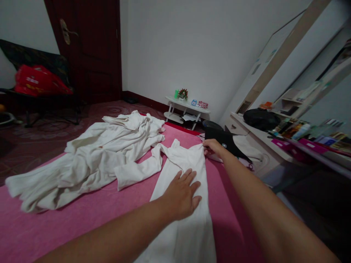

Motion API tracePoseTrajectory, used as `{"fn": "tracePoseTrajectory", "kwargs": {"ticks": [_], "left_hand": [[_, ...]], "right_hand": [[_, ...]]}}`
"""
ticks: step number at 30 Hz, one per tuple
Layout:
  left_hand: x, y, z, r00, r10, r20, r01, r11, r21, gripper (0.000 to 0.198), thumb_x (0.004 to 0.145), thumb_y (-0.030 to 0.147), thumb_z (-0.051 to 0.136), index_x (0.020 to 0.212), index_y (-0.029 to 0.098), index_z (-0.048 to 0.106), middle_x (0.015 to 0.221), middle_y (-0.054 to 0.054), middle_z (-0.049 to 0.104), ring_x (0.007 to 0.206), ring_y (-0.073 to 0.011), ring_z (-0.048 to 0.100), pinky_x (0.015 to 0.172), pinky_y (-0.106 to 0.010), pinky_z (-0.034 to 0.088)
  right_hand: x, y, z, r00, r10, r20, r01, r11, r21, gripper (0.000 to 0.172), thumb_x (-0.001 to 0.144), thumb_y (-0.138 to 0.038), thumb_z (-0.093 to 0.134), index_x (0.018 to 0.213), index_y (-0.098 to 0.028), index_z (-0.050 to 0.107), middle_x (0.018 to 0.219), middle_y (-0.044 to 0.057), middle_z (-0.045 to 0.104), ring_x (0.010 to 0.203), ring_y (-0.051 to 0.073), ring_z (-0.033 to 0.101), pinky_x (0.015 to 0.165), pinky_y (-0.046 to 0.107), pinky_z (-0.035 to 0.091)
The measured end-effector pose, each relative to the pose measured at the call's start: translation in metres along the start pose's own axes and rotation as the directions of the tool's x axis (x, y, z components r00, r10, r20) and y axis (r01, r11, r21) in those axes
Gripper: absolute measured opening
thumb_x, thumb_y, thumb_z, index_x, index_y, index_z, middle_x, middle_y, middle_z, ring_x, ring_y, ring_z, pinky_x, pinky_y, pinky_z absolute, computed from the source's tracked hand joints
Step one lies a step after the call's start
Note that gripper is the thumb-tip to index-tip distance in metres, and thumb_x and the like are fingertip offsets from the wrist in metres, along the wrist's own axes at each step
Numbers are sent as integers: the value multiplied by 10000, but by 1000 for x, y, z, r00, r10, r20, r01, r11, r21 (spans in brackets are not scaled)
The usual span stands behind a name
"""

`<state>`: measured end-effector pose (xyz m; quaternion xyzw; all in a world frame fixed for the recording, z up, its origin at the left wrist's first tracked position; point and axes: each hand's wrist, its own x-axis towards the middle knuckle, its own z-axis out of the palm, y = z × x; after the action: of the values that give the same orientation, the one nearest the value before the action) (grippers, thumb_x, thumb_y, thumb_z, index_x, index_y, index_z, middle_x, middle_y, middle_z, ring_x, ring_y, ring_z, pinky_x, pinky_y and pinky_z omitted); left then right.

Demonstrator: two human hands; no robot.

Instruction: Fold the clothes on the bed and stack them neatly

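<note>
There it was, the white garment point(192, 233), stretched out on the pink cover point(33, 230) right in front of me, its long axis running from close to my body almost straight ahead to its far end! My left hand point(182, 197) lay palm down across the garment's middle, fingers spread, gripping nothing. My right hand point(213, 148), though, was out at the garment's far right corner, fingers together and pinched, as best I could make out, on that bit of cloth. So that was the line that counted: middle to corner, along the garment's right side, left hand near, right hand far. For the far edge, the right hand was clearly the closer one; for the near stretch, the left! Off the garment's far left side, a sleeve point(137, 177) bent outward, its cuff just beside a heap of white clothes point(95, 153). And a black item point(219, 137) lay just past the garment's far right corner.
</note>
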<state>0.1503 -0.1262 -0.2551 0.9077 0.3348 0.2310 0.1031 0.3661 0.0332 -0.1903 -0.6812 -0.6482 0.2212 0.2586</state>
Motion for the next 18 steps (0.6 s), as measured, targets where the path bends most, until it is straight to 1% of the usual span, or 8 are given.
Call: {"fn": "tracePoseTrajectory", "kwargs": {"ticks": [3, 5, 6, 8, 10, 12, 14, 18], "left_hand": [[0, 1, 0, 1000, -8, 10, 8, 1000, -8, 469, 920, 430, 432, 1325, 202, 493, 1500, -127, 342, 1398, -316, 264, 1117, -542, 241], [0, 1, 0, 1000, -11, 9, 11, 1000, -11, 474, 918, 430, 435, 1328, 200, 490, 1503, -129, 336, 1400, -314, 258, 1118, -541, 239], [0, 0, 0, 1000, -12, 6, 12, 1000, -10, 474, 918, 429, 434, 1330, 200, 489, 1504, -128, 334, 1402, -313, 255, 1119, -541, 237], [0, 0, 0, 1000, -11, 2, 11, 1000, -9, 477, 918, 430, 433, 1333, 200, 486, 1505, -128, 333, 1402, -312, 255, 1119, -541, 238], [0, 0, -1, 1000, -8, -1, 8, 1000, -8, 482, 919, 434, 430, 1337, 200, 482, 1505, -127, 333, 1400, -312, 259, 1118, -540, 241], [-1, 0, 0, 1000, -5, 0, 5, 1000, -7, 486, 920, 436, 427, 1340, 198, 478, 1504, -129, 333, 1399, -313, 263, 1117, -538, 244], [-1, 0, 0, 1000, -4, 0, 4, 1000, -6, 482, 921, 433, 426, 1337, 196, 480, 1503, -131, 335, 1397, -315, 265, 1116, -539, 244], [-1, -1, 1, 1000, 4, -17, -4, 1000, -4, 470, 920, 433, 429, 1321, 195, 488, 1496, -132, 344, 1390, -317, 275, 1110, -538, 249]], "right_hand": [[9, -4, -3, 998, 51, -40, -54, 997, -62, 164, 742, -128, 512, 604, -120, 601, 503, 62, 603, 451, 137, 568, 456, 224, 381], [14, -3, -1, 993, 62, -104, -77, 986, -148, 185, 753, -121, 513, 598, -110, 613, 500, 80, 605, 493, 154, 588, 506, 238, 411], [17, -2, 3, 988, 53, -142, -82, 977, -199, 191, 765, -125, 511, 618, -104, 630, 535, 99, 626, 554, 173, 613, 550, 248, 429], [17, 1, 13, 977, 13, -214, -80, 949, -305, 201, 801, -144, 499, 710, -95, 671, 689, 148, 683, 742, 215, 651, 665, 263, 449], [14, 5, 27, 968, -33, -249, -71, 915, -398, 223, 837, -158, 480, 818, -92, 691, 861, 182, 699, 906, 238, 640, 762, 270, 440], [7, 6, 41, 969, -68, -236, -53, 881, -470, 235, 856, -149, 465, 888, -92, 691, 956, 192, 686, 960, 240, 629, 802, 279, 431], [0, 5, 50, 975, -96, -202, -25, 850, -526, 231, 858, -131, 466, 924, -96, 685, 999, 186, 673, 950, 234, 632, 807, 289, 430], [-13, -10, 55, 971, -149, -187, 8, 803, -596, 280, 863, -124, 461, 1077, -122, 642, 1158, 180, 601, 957, 235, 629, 813, 320, 438]]}}
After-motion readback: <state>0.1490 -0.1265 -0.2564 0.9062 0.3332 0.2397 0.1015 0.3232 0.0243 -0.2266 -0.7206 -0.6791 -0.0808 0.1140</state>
